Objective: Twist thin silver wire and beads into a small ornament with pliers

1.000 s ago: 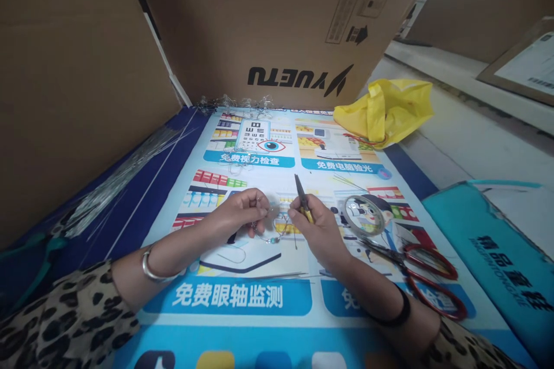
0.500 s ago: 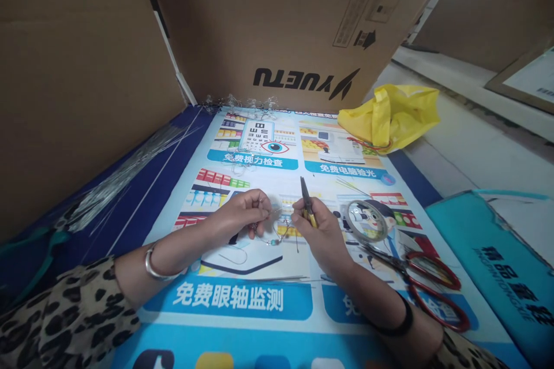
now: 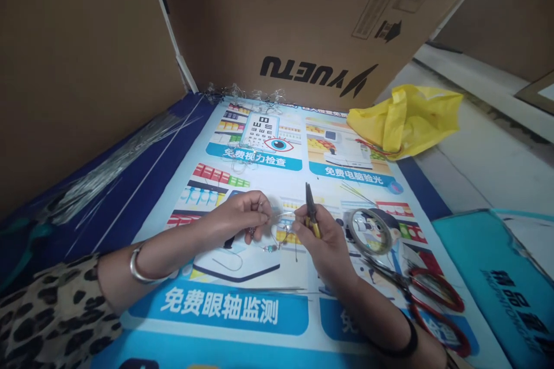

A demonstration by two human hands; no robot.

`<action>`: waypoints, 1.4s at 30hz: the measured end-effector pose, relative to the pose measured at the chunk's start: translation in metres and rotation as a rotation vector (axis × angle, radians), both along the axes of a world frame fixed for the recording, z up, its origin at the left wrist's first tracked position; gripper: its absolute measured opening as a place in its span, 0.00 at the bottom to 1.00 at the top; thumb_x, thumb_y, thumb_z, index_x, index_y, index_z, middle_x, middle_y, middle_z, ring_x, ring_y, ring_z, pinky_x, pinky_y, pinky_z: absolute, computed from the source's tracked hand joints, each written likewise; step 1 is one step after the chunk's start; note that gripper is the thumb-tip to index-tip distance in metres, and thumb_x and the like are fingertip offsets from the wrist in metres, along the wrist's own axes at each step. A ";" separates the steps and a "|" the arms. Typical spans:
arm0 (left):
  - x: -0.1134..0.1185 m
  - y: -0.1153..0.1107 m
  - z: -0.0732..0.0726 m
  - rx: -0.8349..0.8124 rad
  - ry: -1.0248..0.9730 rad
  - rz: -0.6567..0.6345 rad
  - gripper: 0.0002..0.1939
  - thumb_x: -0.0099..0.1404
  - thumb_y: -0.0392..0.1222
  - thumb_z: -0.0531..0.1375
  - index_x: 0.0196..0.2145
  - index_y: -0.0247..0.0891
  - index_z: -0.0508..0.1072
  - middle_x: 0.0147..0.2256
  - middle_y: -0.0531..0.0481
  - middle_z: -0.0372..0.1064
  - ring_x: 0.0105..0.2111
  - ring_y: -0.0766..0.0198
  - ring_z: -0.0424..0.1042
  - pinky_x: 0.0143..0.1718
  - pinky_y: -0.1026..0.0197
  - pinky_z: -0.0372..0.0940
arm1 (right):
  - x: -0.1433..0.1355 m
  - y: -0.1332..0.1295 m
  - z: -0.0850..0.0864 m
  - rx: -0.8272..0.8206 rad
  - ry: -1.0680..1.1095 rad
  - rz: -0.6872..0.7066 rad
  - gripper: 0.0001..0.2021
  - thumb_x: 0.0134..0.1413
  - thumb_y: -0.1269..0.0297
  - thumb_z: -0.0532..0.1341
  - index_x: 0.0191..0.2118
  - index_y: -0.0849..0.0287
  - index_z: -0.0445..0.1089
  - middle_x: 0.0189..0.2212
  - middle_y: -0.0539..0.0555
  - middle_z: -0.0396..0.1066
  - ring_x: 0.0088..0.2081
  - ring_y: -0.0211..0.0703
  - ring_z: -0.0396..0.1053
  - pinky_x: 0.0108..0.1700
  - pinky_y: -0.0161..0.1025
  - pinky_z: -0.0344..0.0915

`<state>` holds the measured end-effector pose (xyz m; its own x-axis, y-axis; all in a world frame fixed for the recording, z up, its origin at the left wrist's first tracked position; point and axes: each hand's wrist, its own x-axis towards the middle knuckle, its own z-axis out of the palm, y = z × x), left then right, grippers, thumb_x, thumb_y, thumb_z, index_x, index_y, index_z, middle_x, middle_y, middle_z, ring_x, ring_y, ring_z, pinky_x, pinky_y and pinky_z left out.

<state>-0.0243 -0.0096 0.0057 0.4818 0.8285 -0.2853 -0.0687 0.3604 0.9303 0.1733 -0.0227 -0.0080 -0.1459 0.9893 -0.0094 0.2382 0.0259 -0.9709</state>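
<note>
My left hand (image 3: 251, 216) pinches a thin wire strand near the middle of the printed sheet. From it a beaded wire piece (image 3: 270, 248) with a turquoise bead hangs between my hands. My right hand (image 3: 322, 239) holds small pliers (image 3: 311, 207) with yellow handles, their dark tips pointing up and away. Its thumb and forefinger also pinch the other side of the thin wire. Just right of my right hand lies a clear spool (image 3: 371, 231), with red-handled scissors (image 3: 437, 300) below it.
A bundle of thin wires (image 3: 116, 158) lies on the blue cloth at left. A large cardboard box (image 3: 277, 17) stands behind the printed sheet (image 3: 277, 181). Wire pieces (image 3: 259, 98) lie at its base. A yellow bag (image 3: 407, 121) and a teal package (image 3: 476, 265) are on the right.
The view has shifted slightly, so the box and bag appear farther right. Both hands keep their hold, and the small pliers look a little more upright.
</note>
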 end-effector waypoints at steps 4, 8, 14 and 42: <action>-0.001 0.001 -0.003 -0.020 -0.019 -0.002 0.03 0.58 0.38 0.57 0.31 0.37 0.65 0.19 0.55 0.65 0.18 0.71 0.63 0.18 0.69 0.57 | 0.000 0.000 0.000 0.006 -0.001 0.004 0.07 0.48 0.64 0.59 0.35 0.55 0.63 0.28 0.48 0.64 0.30 0.37 0.63 0.32 0.34 0.62; -0.002 0.002 -0.003 -0.023 -0.019 -0.009 0.03 0.58 0.38 0.56 0.31 0.37 0.65 0.19 0.55 0.65 0.18 0.71 0.62 0.19 0.69 0.58 | 0.000 0.001 0.001 -0.001 0.011 0.015 0.07 0.48 0.64 0.59 0.35 0.55 0.63 0.27 0.47 0.62 0.29 0.36 0.62 0.32 0.34 0.62; -0.002 0.002 -0.003 -0.027 -0.012 -0.012 0.02 0.59 0.37 0.56 0.31 0.37 0.65 0.20 0.55 0.65 0.19 0.70 0.63 0.18 0.69 0.58 | 0.002 0.000 0.001 0.032 -0.017 0.016 0.05 0.50 0.64 0.58 0.36 0.55 0.64 0.29 0.48 0.63 0.30 0.36 0.62 0.33 0.34 0.61; 0.018 0.001 0.027 -0.017 0.268 -0.241 0.11 0.58 0.46 0.58 0.31 0.35 0.64 0.24 0.52 0.70 0.19 0.70 0.67 0.23 0.66 0.59 | -0.001 0.005 0.007 0.033 0.077 0.123 0.04 0.48 0.66 0.58 0.32 0.58 0.64 0.26 0.46 0.66 0.30 0.36 0.64 0.33 0.33 0.61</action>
